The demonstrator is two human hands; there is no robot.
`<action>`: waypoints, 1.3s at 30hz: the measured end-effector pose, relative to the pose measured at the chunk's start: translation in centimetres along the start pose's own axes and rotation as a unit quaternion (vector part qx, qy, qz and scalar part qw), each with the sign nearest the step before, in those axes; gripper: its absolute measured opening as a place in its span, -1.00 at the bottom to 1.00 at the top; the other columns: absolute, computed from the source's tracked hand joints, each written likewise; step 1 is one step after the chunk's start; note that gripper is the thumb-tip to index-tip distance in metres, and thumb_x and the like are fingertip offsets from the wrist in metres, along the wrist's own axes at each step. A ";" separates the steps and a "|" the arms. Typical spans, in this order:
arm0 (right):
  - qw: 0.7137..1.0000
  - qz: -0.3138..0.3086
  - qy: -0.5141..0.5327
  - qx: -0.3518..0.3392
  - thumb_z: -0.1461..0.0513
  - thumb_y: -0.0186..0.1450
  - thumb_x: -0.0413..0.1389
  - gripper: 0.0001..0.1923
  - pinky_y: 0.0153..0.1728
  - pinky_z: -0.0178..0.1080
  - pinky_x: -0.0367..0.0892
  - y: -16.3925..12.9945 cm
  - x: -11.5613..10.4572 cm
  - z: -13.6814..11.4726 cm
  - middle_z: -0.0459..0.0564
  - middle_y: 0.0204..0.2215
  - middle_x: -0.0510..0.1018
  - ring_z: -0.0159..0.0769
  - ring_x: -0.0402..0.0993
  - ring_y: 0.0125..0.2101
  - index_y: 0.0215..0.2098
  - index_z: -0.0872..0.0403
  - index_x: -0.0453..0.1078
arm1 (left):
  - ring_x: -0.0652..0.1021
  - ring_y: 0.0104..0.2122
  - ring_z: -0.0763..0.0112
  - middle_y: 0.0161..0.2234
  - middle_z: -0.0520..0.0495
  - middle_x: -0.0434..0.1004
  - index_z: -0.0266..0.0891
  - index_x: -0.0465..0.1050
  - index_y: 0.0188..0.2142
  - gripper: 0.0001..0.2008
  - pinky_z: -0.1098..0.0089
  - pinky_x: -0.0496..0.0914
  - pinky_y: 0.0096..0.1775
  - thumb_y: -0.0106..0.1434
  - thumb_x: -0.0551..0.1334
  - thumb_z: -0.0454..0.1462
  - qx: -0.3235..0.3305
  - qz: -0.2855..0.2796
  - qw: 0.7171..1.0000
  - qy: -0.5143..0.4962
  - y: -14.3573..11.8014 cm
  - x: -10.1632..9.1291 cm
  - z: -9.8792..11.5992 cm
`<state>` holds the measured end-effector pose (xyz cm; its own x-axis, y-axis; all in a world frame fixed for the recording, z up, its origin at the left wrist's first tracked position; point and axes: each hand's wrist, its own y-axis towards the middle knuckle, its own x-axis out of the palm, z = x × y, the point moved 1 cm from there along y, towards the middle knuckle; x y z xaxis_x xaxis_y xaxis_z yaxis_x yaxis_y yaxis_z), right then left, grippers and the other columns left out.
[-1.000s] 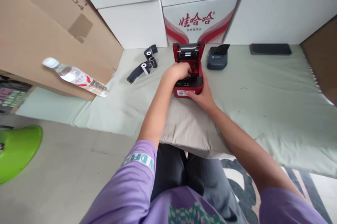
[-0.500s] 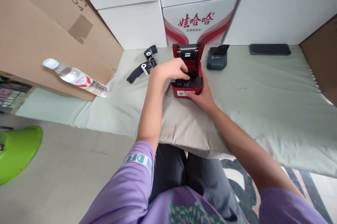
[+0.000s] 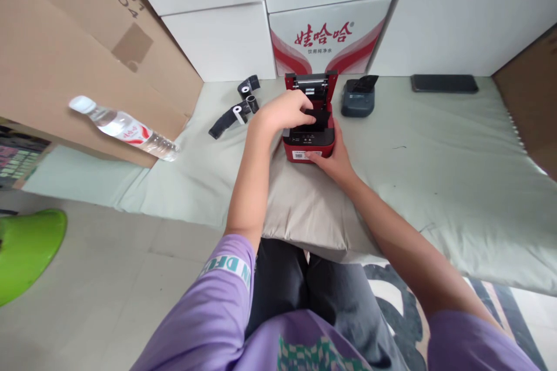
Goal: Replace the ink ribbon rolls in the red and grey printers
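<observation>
Lifted since a second ago, my left hand (image 3: 285,111) now pinches a black roll (image 3: 317,118) above the open red printer (image 3: 310,137), whose near end my right hand (image 3: 333,159) clamps; I judge the roll light and crushable, best held by its ends.

The white carton (image 3: 328,34) at the back bears red characters 娃哈哈; the brown cardboard sheet (image 3: 65,51) shows 201 and 304; the purple sleeve (image 3: 226,269) reads DFU and N
</observation>
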<state>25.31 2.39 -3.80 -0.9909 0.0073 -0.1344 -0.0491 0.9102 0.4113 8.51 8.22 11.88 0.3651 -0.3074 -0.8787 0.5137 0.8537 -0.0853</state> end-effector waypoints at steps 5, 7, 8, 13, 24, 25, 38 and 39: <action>1.000 -0.002 -0.001 0.009 -0.26 0.03 0.46 0.28 0.49 0.21 0.22 -0.1 0.0 -0.3 0.23 0.49 0.25 0.16 0.27 0.45 0.51 -0.03 0.03 | 0.61 -0.19 0.24 -0.30 -0.08 0.64 -0.16 0.56 -0.28 -0.71 0.26 0.43 -0.07 0.45 0.21 -0.05 0.032 0.127 0.991 -0.032 -0.3 -0.5 -0.4; 1.000 0.000 -0.002 0.014 -0.25 0.03 0.46 0.27 0.49 0.21 0.21 -0.1 0.0 -0.4 0.23 0.49 0.25 0.16 0.27 0.45 0.51 -0.03 0.04 | 0.58 0.07 0.15 -0.09 -0.13 0.67 -0.13 0.55 -0.16 -0.68 0.20 0.39 0.13 0.53 0.11 -0.04 0.045 0.225 0.973 -0.025 0.1 -0.4 -0.5; 1.000 0.001 -0.003 0.016 -0.26 0.03 0.46 0.28 0.50 0.21 0.20 -0.1 0.0 -0.4 0.23 0.49 0.24 0.16 0.26 0.45 0.51 -0.03 0.04 | 0.52 0.21 0.12 0.02 -0.14 0.65 -0.11 0.54 -0.10 -0.68 0.16 0.33 0.23 0.55 0.08 -0.04 0.044 0.260 0.964 -0.017 0.4 -0.3 -0.6; 1.000 0.002 -0.004 0.009 -0.27 0.04 0.45 0.26 0.50 0.19 0.21 -0.1 0.0 -0.4 0.21 0.49 0.25 0.13 0.26 0.45 0.50 -0.03 0.04 | 0.32 0.43 0.04 0.27 -0.14 0.50 -0.04 0.47 0.06 -0.66 -0.04 0.01 0.42 0.60 -0.02 -0.05 0.012 0.238 0.971 0.013 1.9 0.9 -1.2; 0.999 0.003 -0.019 0.029 -0.27 0.02 0.46 0.33 0.51 0.24 0.16 -0.2 -0.1 0.1 0.22 0.51 0.22 0.15 0.22 0.47 0.54 -0.05 -0.04 | 0.60 -0.14 0.22 -0.33 -0.10 0.61 -0.20 0.58 -0.23 -0.41 0.33 0.37 -0.09 0.54 -0.03 0.14 -0.042 0.078 0.995 -0.053 -0.4 -0.6 0.4; 0.999 0.003 -0.020 0.031 -0.27 0.02 0.45 0.34 0.51 0.25 0.17 -0.2 -0.1 0.1 0.22 0.50 0.23 0.15 0.23 0.47 0.54 -0.05 -0.04 | 0.59 -0.18 0.23 -0.37 -0.10 0.59 -0.20 0.58 -0.24 -0.42 0.34 0.36 -0.13 0.53 0.00 0.15 -0.049 0.067 0.995 -0.051 -0.5 -0.6 0.6; 0.999 -0.002 -0.017 0.027 -0.25 0.04 0.45 0.30 0.47 0.27 0.23 -0.2 -0.1 0.5 0.20 0.48 0.27 0.15 0.30 0.43 0.55 -0.07 -0.03 | 0.51 -0.26 0.21 -0.45 -0.07 0.51 -0.14 0.50 -0.46 -0.76 0.26 0.26 -0.23 0.23 0.40 -0.10 -0.023 0.054 0.997 0.043 -1.1 0.1 2.5; 0.999 -0.003 -0.020 0.028 -0.25 0.04 0.45 0.29 0.47 0.27 0.23 -0.2 -0.1 0.4 0.19 0.47 0.28 0.15 0.30 0.42 0.54 -0.08 -0.02 | 0.51 -0.26 0.22 -0.45 -0.06 0.51 -0.14 0.50 -0.46 -0.79 0.26 0.25 -0.24 0.23 0.39 -0.13 -0.018 0.050 0.998 0.041 -1.2 0.0 2.4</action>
<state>25.47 2.32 -4.23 -0.9849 0.0165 -0.1726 -0.0474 0.9319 0.3596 9.71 6.17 13.09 0.3468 -0.1864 -0.9192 0.4490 0.8935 -0.0118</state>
